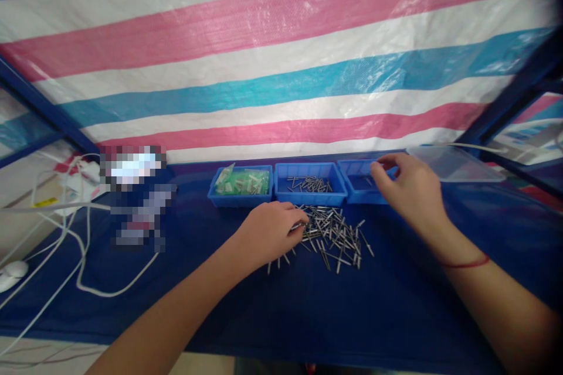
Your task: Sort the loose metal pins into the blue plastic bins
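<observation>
While the left hand (pixel 275 229) seemingly pinches a pin (pixel 299 224) at the pile (pixel 336 234) before the middle bin (pixel 310 197), the right hand (pixel 411 187) curls right of it, hold unclear; light pinches suit tangles.

The pin pile (pixel 331 227) lies before the middle bin (pixel 310 197).

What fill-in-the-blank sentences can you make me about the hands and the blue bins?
1. The blue bins in the row number ____.
2. The left hand is at the metal pins piled in front of the ____ bin.
3. The right hand is at the bin on the row's ____ end.
4. The red band is around the ____ wrist.

Missing words: three; middle; right; right.
</observation>
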{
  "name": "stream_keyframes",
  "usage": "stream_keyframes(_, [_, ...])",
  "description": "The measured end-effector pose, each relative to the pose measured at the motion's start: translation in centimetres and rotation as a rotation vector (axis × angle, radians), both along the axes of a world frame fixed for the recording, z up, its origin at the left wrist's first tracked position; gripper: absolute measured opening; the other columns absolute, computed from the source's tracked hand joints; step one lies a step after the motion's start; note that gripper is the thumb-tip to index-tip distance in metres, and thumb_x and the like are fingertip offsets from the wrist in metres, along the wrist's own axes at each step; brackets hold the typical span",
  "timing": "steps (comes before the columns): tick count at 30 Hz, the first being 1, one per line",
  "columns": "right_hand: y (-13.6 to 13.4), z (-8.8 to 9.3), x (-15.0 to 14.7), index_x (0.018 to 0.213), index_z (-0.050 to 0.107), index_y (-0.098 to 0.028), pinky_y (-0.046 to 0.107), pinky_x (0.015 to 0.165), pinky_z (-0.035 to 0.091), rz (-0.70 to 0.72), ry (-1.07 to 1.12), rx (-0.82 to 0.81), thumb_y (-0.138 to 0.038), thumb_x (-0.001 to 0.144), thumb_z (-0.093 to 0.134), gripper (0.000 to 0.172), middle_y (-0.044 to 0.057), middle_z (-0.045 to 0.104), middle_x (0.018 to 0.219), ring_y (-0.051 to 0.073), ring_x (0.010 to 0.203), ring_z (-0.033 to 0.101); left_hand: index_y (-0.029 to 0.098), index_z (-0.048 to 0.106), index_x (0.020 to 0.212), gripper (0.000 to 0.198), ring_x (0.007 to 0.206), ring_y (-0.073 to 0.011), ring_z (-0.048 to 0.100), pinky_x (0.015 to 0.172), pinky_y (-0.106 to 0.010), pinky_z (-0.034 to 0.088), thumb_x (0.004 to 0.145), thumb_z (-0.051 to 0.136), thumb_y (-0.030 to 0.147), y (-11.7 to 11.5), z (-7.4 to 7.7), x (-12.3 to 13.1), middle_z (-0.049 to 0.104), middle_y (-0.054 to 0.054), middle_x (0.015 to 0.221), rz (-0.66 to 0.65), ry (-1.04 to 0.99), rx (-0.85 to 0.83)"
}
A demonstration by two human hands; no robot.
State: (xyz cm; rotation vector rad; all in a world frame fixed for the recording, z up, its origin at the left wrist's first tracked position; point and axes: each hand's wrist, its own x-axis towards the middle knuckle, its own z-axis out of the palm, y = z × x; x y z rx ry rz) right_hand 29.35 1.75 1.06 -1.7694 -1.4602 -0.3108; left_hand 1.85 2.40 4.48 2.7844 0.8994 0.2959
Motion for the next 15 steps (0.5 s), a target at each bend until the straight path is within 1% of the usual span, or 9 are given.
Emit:
stream_keyframes(1, [0.0, -0.1, -0.3, 0.086, 0.064, -0.017, 0.038, 0.065, 0.041, 0.002, -0.009, 0.004, -0.035, 0.083, 0.055, 0.021, 0.011, 0.067, 0.081, 0.024, 0.069, 0.056, 0.02, 0.071, 0.09, 0.016, 0.08, -0.0187, 0.063, 0.073, -0.029, 0.048, 0.085, 0.056, 0.021, 0.1, 0.0, -0.1, 0.068, -0.004, 0.086, 0.01, 0.032, 0.01])
stream_keyframes(3, [-0.3, -0.1, -1.5, 0.088, 0.064, -0.018, 0.037, 0.067, 0.042, 0.052, 0.004, 0.02, -0.033, 0.083, 0.055, 0.018, 0.008, 0.067, 0.08, 0.023, 0.069, 0.057, 0.02, 0.071, 0.084, 0.013, 0.079, -0.0185, 0.063, 0.071, -0.028, 0.047, 0.083, 0.059, 0.022, 0.2, -0.2, -0.2, 0.067, -0.004, 0.084, 0.025, 0.083, 0.006])
stream_keyframes(6, [-1.3, 0.1, -4.1, 0.085, 0.063, -0.02, 0.035, 0.07, 0.044, 0.223, 0.049, 0.043, -0.028, 0.084, 0.053, 0.012, 0.005, 0.067, 0.079, 0.02, 0.07, 0.057, 0.021, 0.071, 0.085, 0.009, 0.081, -0.0187, 0.063, 0.072, -0.029, 0.046, 0.082, 0.063, 0.024, 0.2, -0.8, -0.7, 0.065, -0.003, 0.087, 0.016, 0.125, -0.019])
stream_keyframes(9, [-2.6, 0.2, -6.5, 0.081, 0.061, -0.021, 0.035, 0.07, 0.045, 0.416, 0.069, 0.014, -0.025, 0.086, 0.052, 0.011, 0.004, 0.066, 0.078, 0.02, 0.073, 0.058, 0.022, 0.071, 0.088, 0.011, 0.082, -0.0187, 0.061, 0.073, -0.029, 0.046, 0.083, 0.065, 0.029, 0.2, -1.5, -1.0, 0.063, -0.003, 0.088, 0.016, 0.141, -0.013])
stream_keyframes(11, [-3.2, 0.1, -7.6, 0.079, 0.06, -0.021, 0.034, 0.07, 0.045, 0.519, 0.068, -0.024, -0.022, 0.086, 0.051, 0.011, 0.004, 0.065, 0.077, 0.02, 0.073, 0.058, 0.021, 0.07, 0.089, 0.012, 0.083, -0.0183, 0.06, 0.074, -0.029, 0.045, 0.085, 0.063, 0.03, 0.1, -2.0, -1.1, 0.062, -0.004, 0.09, 0.023, 0.136, 0.011])
stream_keyframes(13, [-3.6, -0.2, -8.3, 0.079, 0.06, -0.021, 0.035, 0.071, 0.045, 0.586, 0.073, -0.062, -0.02, 0.086, 0.051, 0.011, 0.003, 0.065, 0.077, 0.02, 0.075, 0.059, 0.02, 0.068, 0.09, 0.012, 0.085, -0.0184, 0.059, 0.075, -0.03, 0.044, 0.087, 0.061, 0.029, 0.0, -2.5, -1.1, 0.061, -0.004, 0.092, 0.026, 0.118, 0.038])
stream_keyframes(15, [-3.6, -0.4, -8.5, 0.08, 0.059, -0.021, 0.036, 0.074, 0.046, 0.609, 0.101, -0.087, -0.017, 0.084, 0.05, 0.011, 0.004, 0.066, 0.08, 0.021, 0.078, 0.059, 0.019, 0.066, 0.091, 0.012, 0.086, -0.0188, 0.058, 0.076, -0.031, 0.043, 0.089, 0.058, 0.028, 0.0, -2.8, -1.0, 0.061, -0.004, 0.093, 0.043, 0.084, 0.04])
